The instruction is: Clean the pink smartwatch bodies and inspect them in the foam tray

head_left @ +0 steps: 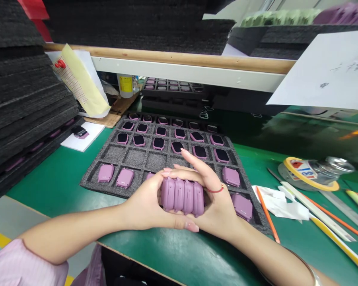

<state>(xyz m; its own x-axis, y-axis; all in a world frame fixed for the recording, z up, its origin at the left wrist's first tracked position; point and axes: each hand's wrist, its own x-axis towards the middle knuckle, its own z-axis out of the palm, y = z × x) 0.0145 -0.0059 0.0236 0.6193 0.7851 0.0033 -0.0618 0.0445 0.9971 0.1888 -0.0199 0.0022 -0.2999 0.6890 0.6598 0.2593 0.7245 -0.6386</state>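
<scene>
Both my hands grip a row of several purple watch cases [182, 195] pressed side by side, just above the near edge of a dark foam tray [137, 157]. My left hand [146, 204] clasps the row's left end, fingers curled over the top and thumb underneath. My right hand [213, 198] wraps the right end, its index finger stretched out toward the tray. The tray holds more purple cases, black screens up in the far rows and backs up in the near row [124, 177].
Stacks of dark foam trays [24, 103] rise on the left. A second filled tray [173, 85] sits further back under a shelf. Tape roll [310, 174], rulers, orange pencils [267, 214] and white paper [282, 202] lie right of the tray on the green table.
</scene>
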